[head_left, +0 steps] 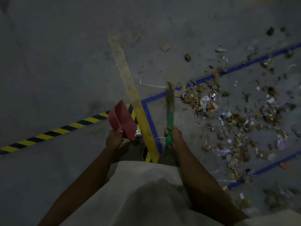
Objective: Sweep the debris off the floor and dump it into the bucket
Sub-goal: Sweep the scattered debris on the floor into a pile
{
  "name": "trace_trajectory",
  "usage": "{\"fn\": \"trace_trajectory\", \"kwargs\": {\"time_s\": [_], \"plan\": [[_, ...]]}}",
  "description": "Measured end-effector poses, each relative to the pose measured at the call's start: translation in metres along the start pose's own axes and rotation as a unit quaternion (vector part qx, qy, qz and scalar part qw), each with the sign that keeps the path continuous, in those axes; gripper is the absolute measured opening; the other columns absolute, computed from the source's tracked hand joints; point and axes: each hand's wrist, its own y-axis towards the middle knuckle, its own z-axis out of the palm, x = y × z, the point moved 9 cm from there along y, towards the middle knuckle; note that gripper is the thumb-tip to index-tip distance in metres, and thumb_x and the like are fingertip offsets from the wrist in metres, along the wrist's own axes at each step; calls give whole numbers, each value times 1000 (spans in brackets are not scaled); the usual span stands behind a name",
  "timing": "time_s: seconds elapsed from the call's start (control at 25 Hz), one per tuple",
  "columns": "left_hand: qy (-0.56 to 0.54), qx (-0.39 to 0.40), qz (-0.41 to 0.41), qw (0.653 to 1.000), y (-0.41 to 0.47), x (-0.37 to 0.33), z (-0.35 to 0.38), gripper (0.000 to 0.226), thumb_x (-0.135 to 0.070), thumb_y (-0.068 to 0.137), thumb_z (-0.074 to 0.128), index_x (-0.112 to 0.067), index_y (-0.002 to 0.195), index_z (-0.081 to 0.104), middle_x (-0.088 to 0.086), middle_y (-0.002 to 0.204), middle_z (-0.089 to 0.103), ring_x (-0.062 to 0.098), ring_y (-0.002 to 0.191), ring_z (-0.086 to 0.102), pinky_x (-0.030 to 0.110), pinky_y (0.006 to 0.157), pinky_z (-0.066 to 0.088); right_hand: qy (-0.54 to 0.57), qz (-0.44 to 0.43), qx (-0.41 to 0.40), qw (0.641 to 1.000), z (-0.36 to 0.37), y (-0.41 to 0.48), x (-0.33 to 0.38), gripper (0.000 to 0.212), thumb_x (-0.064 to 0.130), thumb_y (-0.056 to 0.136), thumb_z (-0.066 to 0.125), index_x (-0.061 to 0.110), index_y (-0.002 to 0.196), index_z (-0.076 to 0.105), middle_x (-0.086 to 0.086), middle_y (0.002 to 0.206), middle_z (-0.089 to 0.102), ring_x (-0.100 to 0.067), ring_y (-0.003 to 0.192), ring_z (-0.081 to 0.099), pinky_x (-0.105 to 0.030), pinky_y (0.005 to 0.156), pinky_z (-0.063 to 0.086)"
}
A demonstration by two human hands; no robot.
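While left hand (114,138) grips red dustpan (122,119) beside yellow stripe (130,90), right hand (175,133) clasps green-handled broom (170,110); debris (228,115) lies beyond the stripe

Debris (236,118) crowds the right; left floor (57,70) (bare concrete) open.

A yellow strip (130,88) crosses blue tape lines (202,79) beside hazard-striped tape (53,131).

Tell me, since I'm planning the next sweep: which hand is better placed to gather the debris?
Right. The right hand grips the green-handled broom, its bristles beside the debris pile. The left hand holds the red dustpan raised, away from it.
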Motion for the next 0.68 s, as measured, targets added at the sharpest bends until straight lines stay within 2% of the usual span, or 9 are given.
{"fn": "trace_trajectory", "kwargs": {"time_s": [0.12, 0.16, 0.24, 0.32, 0.4, 0.44, 0.56, 0.6, 0.68], "plan": [[8, 17, 33, 999, 4, -32, -3, 52, -47, 99, 50, 2, 112, 57, 27, 101, 68, 46, 98, 64, 53, 87, 52, 76, 9, 22, 997, 17, -25, -10, 22, -2, 102, 36, 4, 84, 48, -10, 71, 43, -15, 55, 38, -24, 49, 35], [6, 25, 45, 999, 4, -42, -3, 54, -48, 99, 51, 4, 111, 59, 28, 101, 67, 46, 93, 65, 55, 86, 52, 62, 8, 28, 998, 26, -35, -21, 20, -1, 101, 41, 5, 84, 49, -9, 69, 45, -16, 54, 40, -25, 48, 37], [-11, 33, 45, 998, 3, -57, -2, 59, -52, 97, 53, 4, 111, 60, 26, 103, 67, 34, 75, 61, 57, 79, 52, 18, -24, 30, 999, 38, -54, -49, 6, 2, 97, 55, 8, 99, 54, -6, 66, 53, -14, 50, 48, -25, 44, 40], [-15, 43, 42, 998, 2, -69, 0, 59, -54, 95, 55, 2, 112, 58, 24, 106, 65, 23, 71, 51, 49, 67, 45, -34, -71, 61, 995, 53, -66, -66, 25, 5, 96, 60, 22, 112, 55, -4, 65, 60, -12, 44, 53, -25, 42, 42], [-11, 38, 43, 998, 5, -77, -1, 56, -53, 96, 54, 0, 113, 55, 22, 107, 64, 20, 65, 47, 46, 65, 42, -97, -88, 105, 986, 75, -66, -65, 37, 6, 96, 58, 35, 117, 50, -7, 71, 63, -12, 42, 53, -25, 41, 43], [-4, 31, 43, 999, 6, -80, -2, 54, -53, 96, 54, -1, 112, 54, 21, 104, 64, 19, 62, 47, 46, 64, 42, -132, -91, 120, 980, 85, -59, -58, 40, 5, 96, 57, 33, 124, 50, -9, 72, 63, -13, 41, 52, -24, 41, 42], [20, 6, 69, 997, 14, -92, -10, 47, -49, 99, 52, -2, 98, 56, 26, 93, 65, 31, 64, 53, 37, 65, 38, -217, -71, 175, 958, 114, -29, -25, 43, 2, 93, 63, 1, 134, 52, -12, 75, 59, -20, 42, 52, -25, 41, 43], [29, 2, 84, 996, 18, -95, -13, 47, -46, 100, 51, 1, 95, 59, 28, 87, 63, 35, 67, 55, 38, 65, 38, -242, -64, 186, 950, 121, -18, -17, 41, 3, 93, 65, 3, 132, 53, -11, 79, 58, -21, 45, 55, -26, 43, 47], [36, 2, 89, 995, 30, -97, -16, 47, -41, 102, 51, 5, 98, 62, 25, 80, 60, 31, 68, 53, 40, 64, 38, -284, -64, 163, 943, 125, 5, 0, 39, 8, 91, 67, 16, 127, 51, -8, 92, 59, -15, 61, 58, -26, 55, 53]]}}
